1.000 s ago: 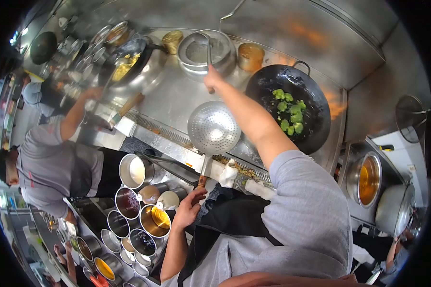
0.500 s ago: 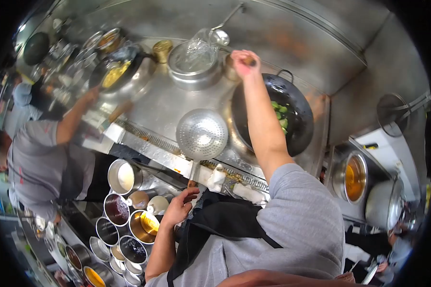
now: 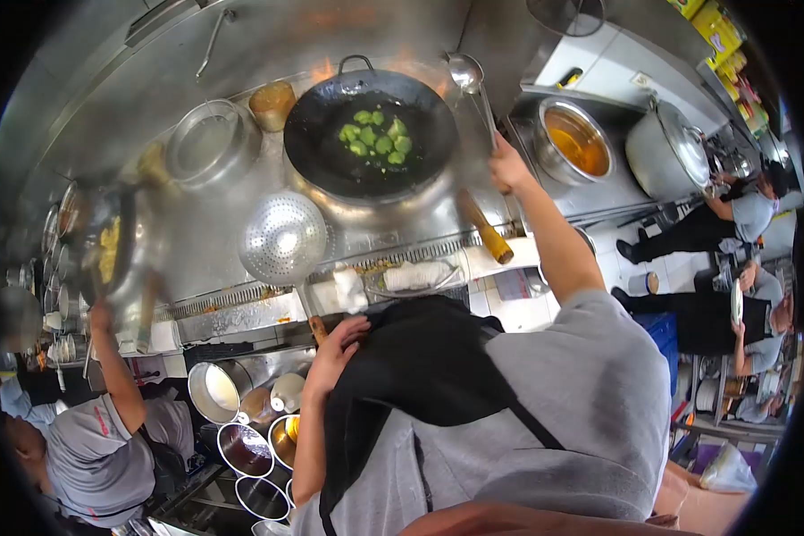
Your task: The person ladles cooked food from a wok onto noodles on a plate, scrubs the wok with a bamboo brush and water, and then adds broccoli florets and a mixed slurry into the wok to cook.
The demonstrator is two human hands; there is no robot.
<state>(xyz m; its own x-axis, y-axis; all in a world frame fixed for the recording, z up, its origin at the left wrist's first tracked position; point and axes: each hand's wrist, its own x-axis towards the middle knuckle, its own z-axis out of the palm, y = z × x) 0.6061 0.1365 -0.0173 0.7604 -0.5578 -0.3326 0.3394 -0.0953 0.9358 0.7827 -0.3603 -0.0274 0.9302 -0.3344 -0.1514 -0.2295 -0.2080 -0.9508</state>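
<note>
My right hand [image 3: 507,168] is wrapped round the handle of a metal ladle [image 3: 465,75], whose bowl hangs to the right of the black wok [image 3: 322,143]. Green broccoli pieces [image 3: 375,136] lie in the wok. My left hand [image 3: 334,350] is beside the wooden handle of the perforated strainer [image 3: 283,238], fingers loosely spread and slightly bent; no object shows in them. The strainer rests on the steel stove top, left of and in front of the wok.
A pot of water [image 3: 207,141] and a tin [image 3: 272,105] stand left of the wok. Orange liquid fills a steel bowl [image 3: 573,141] near a lidded pot [image 3: 667,152]. A co-worker [image 3: 107,456] works at the left; other people stand at the right. Sauce containers [image 3: 246,448] sit below.
The view has turned to the right. My right hand, with the ladle, has moved from the water pot across the wok to its right side. The broccoli is more bunched together.
</note>
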